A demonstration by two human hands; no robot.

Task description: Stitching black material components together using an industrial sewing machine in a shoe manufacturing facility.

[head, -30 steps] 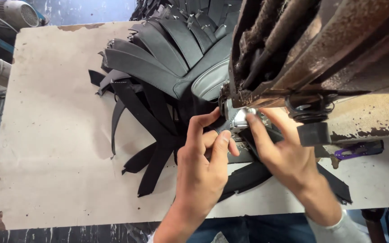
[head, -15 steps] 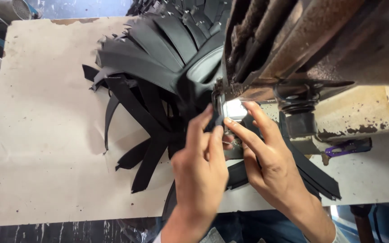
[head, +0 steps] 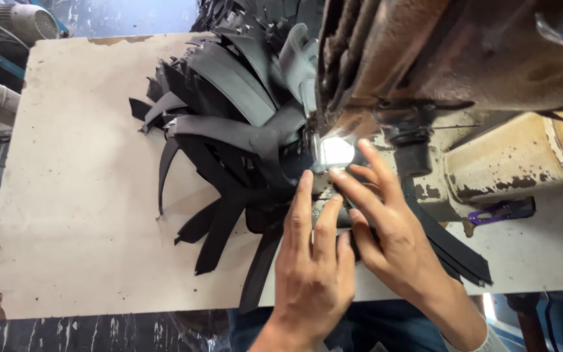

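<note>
- A black strap (head: 425, 231) lies flat on the bed of an old sewing machine (head: 464, 72), running from under both hands out to the right, where its end lies on the table near the front edge.
- The left hand (head: 311, 267) lies palm down on the strap, fingers straight and close together, fingertips pressing beside the brightly lit needle area (head: 335, 151); it pinches nothing, only presses flat.
- The right hand (head: 386, 238) lies just beside it and touches it, fingers spread and stretched toward the same lit spot, also pressing flat on the strap and not closed around it.
- A big pile of black straps (head: 229, 130) fans out to the left of the needle, its loose ends spilling across the table toward the front edge.
- The machine body is worn, rust-brown above and cream with chipped paint at the right.
- A small purple tool (head: 500, 210) rests beside the machine base, right of the hands.
- The pale work table (head: 66, 195) is scuffed, with a chipped front left corner.
- A grey motor (head: 24, 19) sits beyond the table's far left corner.
</note>
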